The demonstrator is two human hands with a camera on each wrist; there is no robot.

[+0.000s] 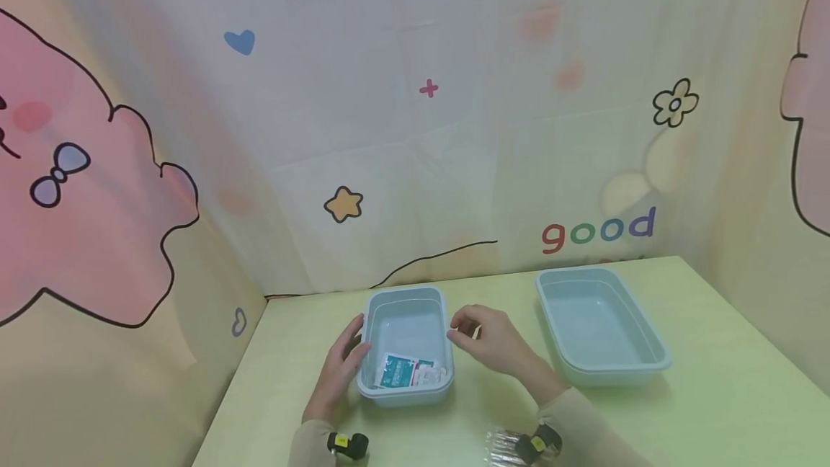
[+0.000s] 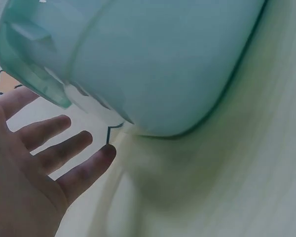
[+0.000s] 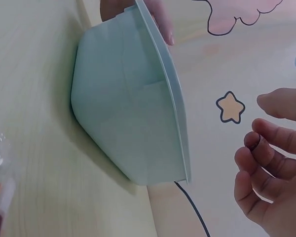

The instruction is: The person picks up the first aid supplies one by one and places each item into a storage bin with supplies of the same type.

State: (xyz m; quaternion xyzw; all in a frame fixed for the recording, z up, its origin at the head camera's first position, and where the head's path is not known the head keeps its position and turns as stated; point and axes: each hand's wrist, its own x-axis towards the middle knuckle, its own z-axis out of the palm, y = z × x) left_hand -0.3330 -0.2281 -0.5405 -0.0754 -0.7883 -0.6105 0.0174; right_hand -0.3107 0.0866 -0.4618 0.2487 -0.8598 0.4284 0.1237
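A light blue plastic basin (image 1: 407, 323) stands before me on the table. Inside its near end lie a teal-and-white packet (image 1: 397, 370) and a whitish packet with pink print (image 1: 428, 375). My left hand (image 1: 338, 365) is at its left side, the thumb touching the rim; the other fingers (image 2: 89, 170) look straight and spread in the left wrist view, several of them apart from the wall. Beside the right rim, my right hand (image 1: 489, 337) hovers with loosely bent fingers. The right wrist view shows nothing between those fingers (image 3: 266, 163) and a gap to the basin.
A second light blue basin (image 1: 606, 319) stands to the right. Clear plastic packaging with thin strips (image 1: 502, 449) lies by the right wrist at the table's near side. A printed cloth (image 1: 415, 164) hangs behind the pale green-yellow table (image 1: 733, 359).
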